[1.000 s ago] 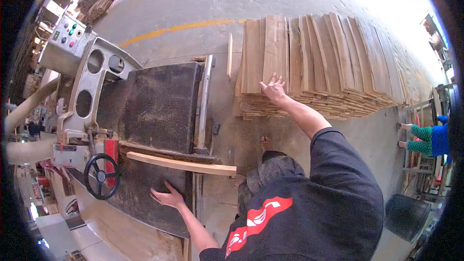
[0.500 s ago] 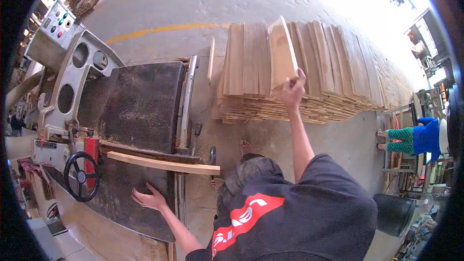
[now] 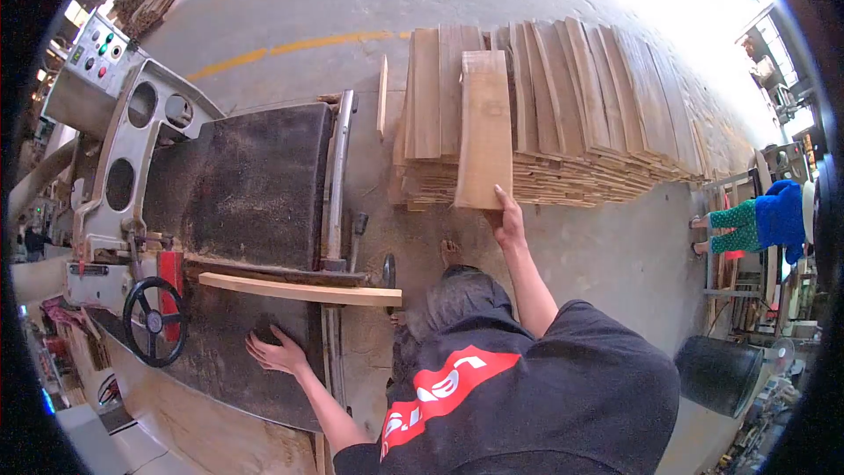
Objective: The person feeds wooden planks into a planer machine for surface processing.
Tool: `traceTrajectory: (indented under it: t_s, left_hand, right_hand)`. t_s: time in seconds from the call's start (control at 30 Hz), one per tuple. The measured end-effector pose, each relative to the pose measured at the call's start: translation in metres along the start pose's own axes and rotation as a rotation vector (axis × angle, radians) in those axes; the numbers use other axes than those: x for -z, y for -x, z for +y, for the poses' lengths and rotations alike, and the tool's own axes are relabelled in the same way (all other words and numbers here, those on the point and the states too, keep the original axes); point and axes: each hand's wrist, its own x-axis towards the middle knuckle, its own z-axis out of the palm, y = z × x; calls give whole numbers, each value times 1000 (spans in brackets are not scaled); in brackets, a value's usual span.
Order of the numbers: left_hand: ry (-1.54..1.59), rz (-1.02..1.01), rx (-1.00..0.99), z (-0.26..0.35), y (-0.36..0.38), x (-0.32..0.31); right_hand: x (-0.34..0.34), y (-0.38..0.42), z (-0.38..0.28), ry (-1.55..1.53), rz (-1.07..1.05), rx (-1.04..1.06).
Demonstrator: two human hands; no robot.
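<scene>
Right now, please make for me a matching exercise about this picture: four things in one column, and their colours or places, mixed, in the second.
Things:
1. Wheel
2. Loose board
3. Left hand
4. Floor line

Colours or places:
A. At or above the dark machine table
B. Yellow
C. In the right hand
D. Black

Pairs: 1-D, 2-C, 3-A, 4-B

Light brown board [image 3: 485,127], black handwheel [image 3: 155,322], white-dotted green trousers [image 3: 737,227]

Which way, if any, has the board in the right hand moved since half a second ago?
Yes: against the stack, the board has come toward the person, its near end now overhanging the stack's near edge.
</scene>
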Motion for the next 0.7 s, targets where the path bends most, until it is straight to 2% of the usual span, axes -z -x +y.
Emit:
traceTrajectory:
  t_s: [0.17, 0.27, 0.3, 0.53, 0.6, 0.67, 0.7]
  left_hand:
    - [-11, 4, 40, -8, 0, -10]
    - [13, 35, 24, -4, 1, -6]
    - [1, 37, 26, -4, 0, -8]
    - [6, 3, 56, 4, 0, 5]
    - [44, 72, 21, -2, -2, 2]
    - [16, 53, 91, 8, -1, 10]
    - [123, 81, 57, 2, -2, 10]
  right_hand:
    - [-68, 39, -44, 204, -90, 126]
    - [-74, 58, -68, 184, -156, 111]
    - [-72, 70, -78, 178, -241, 81]
    - [-78, 160, -96, 279, -472, -143]
    - [-87, 180, -95, 308, -540, -233]
    - [-100, 200, -90, 335, -634, -292]
    - [-107, 207, -91, 356, -682, -318]
